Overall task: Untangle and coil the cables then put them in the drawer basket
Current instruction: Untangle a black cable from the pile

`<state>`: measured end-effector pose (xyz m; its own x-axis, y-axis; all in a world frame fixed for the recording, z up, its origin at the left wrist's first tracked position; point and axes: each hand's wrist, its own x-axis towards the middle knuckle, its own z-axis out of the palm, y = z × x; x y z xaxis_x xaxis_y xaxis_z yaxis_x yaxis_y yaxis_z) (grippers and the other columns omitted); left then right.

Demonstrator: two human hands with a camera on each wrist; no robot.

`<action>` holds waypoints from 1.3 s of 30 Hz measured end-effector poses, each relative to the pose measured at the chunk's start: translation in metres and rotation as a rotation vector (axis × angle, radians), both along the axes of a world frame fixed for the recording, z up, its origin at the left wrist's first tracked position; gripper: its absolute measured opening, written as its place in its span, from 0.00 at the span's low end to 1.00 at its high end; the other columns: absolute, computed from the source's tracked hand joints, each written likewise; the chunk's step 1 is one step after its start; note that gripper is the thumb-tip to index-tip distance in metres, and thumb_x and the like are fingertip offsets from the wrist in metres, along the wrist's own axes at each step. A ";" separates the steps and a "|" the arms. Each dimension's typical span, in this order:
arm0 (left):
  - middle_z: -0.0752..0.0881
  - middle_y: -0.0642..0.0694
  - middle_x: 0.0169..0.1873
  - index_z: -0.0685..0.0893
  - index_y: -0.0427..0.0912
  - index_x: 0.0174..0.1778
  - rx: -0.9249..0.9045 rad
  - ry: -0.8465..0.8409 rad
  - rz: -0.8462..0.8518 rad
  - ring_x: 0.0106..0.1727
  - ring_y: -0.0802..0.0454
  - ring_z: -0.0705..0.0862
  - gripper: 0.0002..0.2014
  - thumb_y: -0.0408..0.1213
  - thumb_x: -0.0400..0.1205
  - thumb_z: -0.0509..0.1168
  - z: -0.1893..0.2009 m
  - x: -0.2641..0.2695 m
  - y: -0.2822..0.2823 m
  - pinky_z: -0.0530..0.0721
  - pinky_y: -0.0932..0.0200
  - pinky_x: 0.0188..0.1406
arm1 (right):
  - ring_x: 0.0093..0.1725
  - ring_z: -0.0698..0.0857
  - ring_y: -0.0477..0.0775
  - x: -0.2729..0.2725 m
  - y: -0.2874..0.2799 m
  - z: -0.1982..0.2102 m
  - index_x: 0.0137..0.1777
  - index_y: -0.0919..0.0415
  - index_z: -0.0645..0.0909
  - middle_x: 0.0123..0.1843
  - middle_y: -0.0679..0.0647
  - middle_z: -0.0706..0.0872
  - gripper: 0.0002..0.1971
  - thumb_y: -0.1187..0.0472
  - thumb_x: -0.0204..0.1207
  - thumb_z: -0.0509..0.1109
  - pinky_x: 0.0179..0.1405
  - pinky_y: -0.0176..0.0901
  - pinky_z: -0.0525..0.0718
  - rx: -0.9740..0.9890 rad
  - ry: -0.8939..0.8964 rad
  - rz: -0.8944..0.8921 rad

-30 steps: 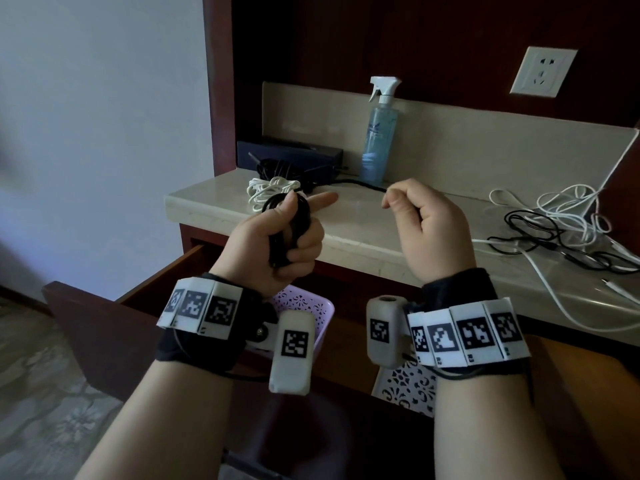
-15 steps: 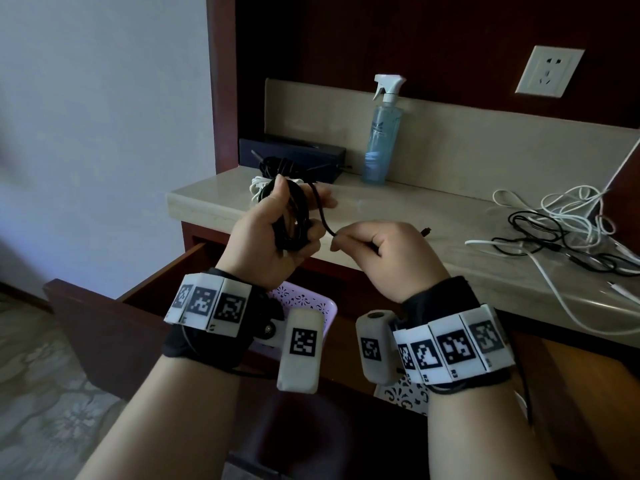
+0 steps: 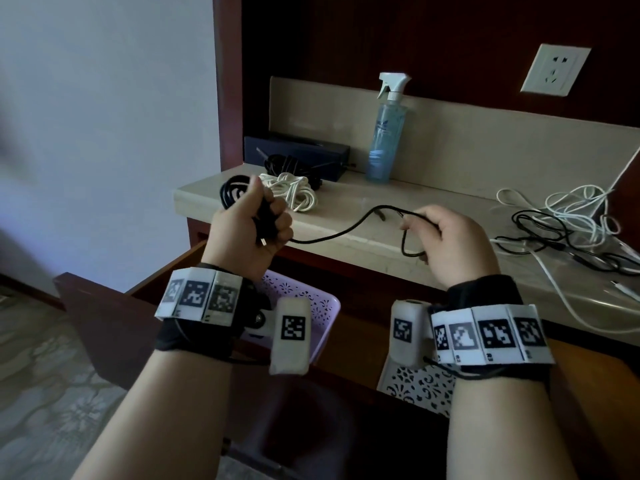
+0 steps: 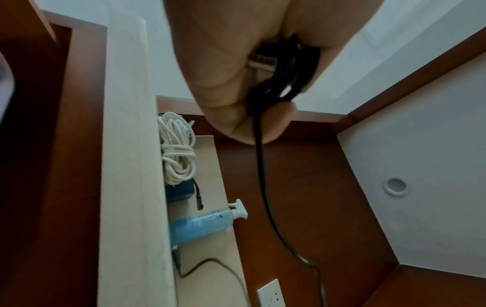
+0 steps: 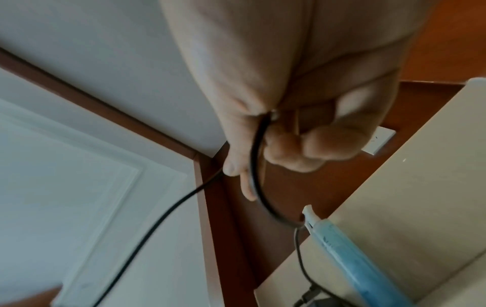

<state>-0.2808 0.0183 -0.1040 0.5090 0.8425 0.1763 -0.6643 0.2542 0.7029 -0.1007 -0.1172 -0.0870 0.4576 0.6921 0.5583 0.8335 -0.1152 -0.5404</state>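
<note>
Left hand [image 3: 247, 225] is clenched round a bundle of loops of the black cable [image 3: 332, 233]; loops stick out above the thumb, and a metal plug end pokes out below the fist, seen in the left wrist view beside the gathered strands. From the underside of that fist the free run of cable sags across to the right hand [image 3: 450, 247], whose fingertips [image 5: 238, 166] pinch it, with a short loop hanging below the pinch. Change from half a second ago: the right hand was then close against the left, at the bundle; it now sits well apart to the right, and a length of cable is stretched out between the two. Judgement: one wrap is finished and slack is being paid out for the next; coiling of this cable looks mostly done, only the tail remaining. Beyond the left fist, a coiled white cable [image 3: 291, 190] rests on the countertop [image 3: 346, 209], a spray bottle [image 3: 386, 133] behind it. Beyond the right hand, a tangle of black and white cables [image 3: 568, 223] waits untouched. Below both wrists, the purple basket [image 3: 322, 306] sits in the open drawer; its contents are hidden.
</note>
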 end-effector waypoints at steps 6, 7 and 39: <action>0.70 0.51 0.23 0.70 0.45 0.33 0.043 0.104 -0.032 0.21 0.58 0.70 0.16 0.51 0.78 0.63 0.000 0.007 -0.012 0.71 0.67 0.18 | 0.37 0.82 0.41 -0.013 -0.006 0.009 0.45 0.55 0.81 0.43 0.51 0.85 0.08 0.64 0.81 0.62 0.43 0.33 0.83 0.256 0.197 0.195; 0.69 0.51 0.24 0.70 0.45 0.33 0.052 0.115 -0.042 0.21 0.58 0.70 0.16 0.53 0.74 0.65 0.001 0.008 -0.014 0.71 0.67 0.18 | 0.31 0.82 0.40 -0.016 -0.007 0.011 0.44 0.54 0.80 0.41 0.50 0.85 0.10 0.67 0.82 0.60 0.35 0.31 0.83 0.288 0.274 0.246; 0.69 0.48 0.22 0.73 0.39 0.36 0.538 0.511 -0.524 0.17 0.58 0.63 0.12 0.45 0.75 0.60 0.015 0.004 -0.050 0.57 0.64 0.18 | 0.42 0.83 0.37 -0.016 0.010 0.057 0.48 0.49 0.87 0.37 0.33 0.85 0.07 0.54 0.78 0.68 0.43 0.35 0.78 0.185 -0.142 0.277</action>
